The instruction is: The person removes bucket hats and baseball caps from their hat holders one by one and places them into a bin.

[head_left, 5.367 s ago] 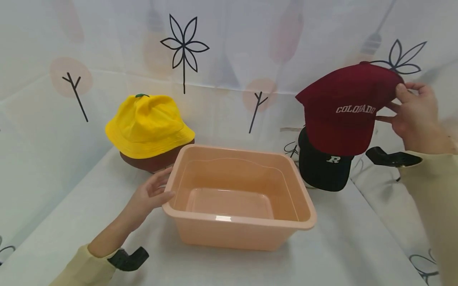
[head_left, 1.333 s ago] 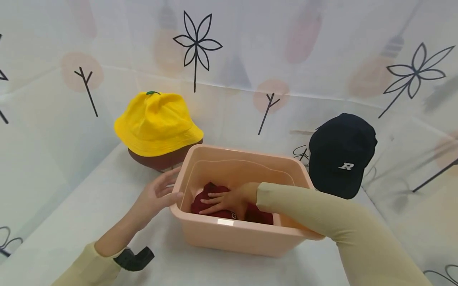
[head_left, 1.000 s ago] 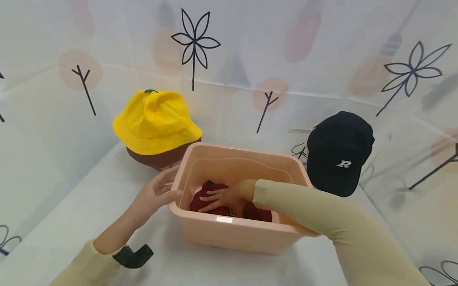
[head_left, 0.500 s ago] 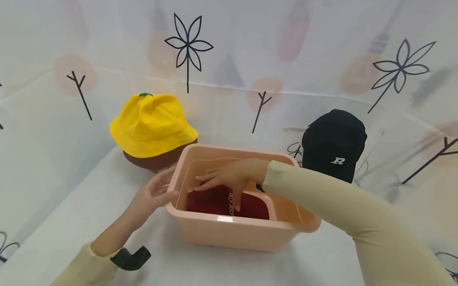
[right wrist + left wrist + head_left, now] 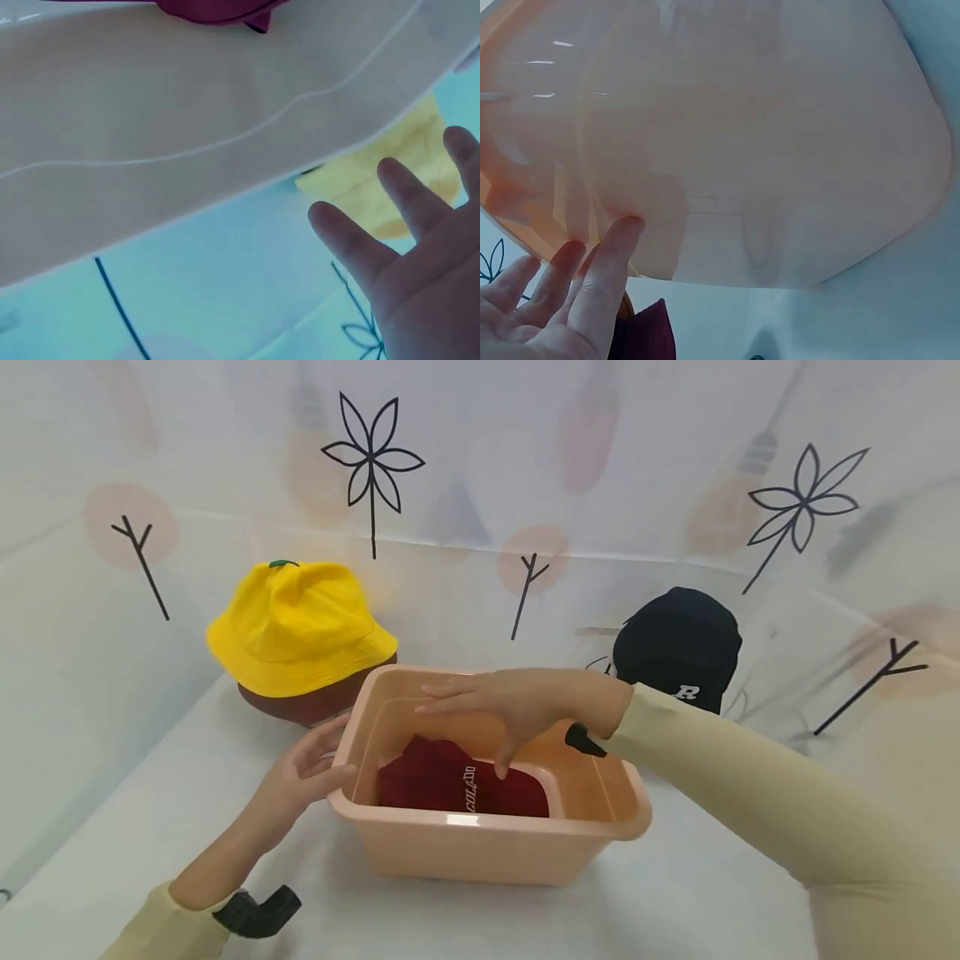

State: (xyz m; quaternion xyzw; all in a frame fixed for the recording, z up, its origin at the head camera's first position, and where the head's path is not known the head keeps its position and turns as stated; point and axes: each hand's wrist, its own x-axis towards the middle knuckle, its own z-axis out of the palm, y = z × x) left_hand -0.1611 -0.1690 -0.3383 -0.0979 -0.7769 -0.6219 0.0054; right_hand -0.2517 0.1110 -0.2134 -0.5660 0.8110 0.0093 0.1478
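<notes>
A dark red cap point(image 5: 427, 781) with white lettering lies in the peach plastic basin point(image 5: 480, 852); its crown also shows at the top of the right wrist view. Over the back half of the basin hovers my right hand point(image 5: 517, 702), above the cap and holding nothing, its fingers spread in the right wrist view. At the basin's left side my left hand point(image 5: 300, 785) touches the rim and outer wall, its thumb right at the rim. The fingers point(image 5: 592, 300) are fairly straight against the wall.
A yellow bucket hat point(image 5: 300, 631) with a green tip sits over something brown at the back left. Behind the basin on the right stands a black cap point(image 5: 678, 639) with a white letter R, partly covered by my right sleeve point(image 5: 735, 777). A patterned cloth hangs behind.
The red cap has come from above the black cap at the right into the basin. My right hand has let go and risen off it. My left hand stays at the rim.
</notes>
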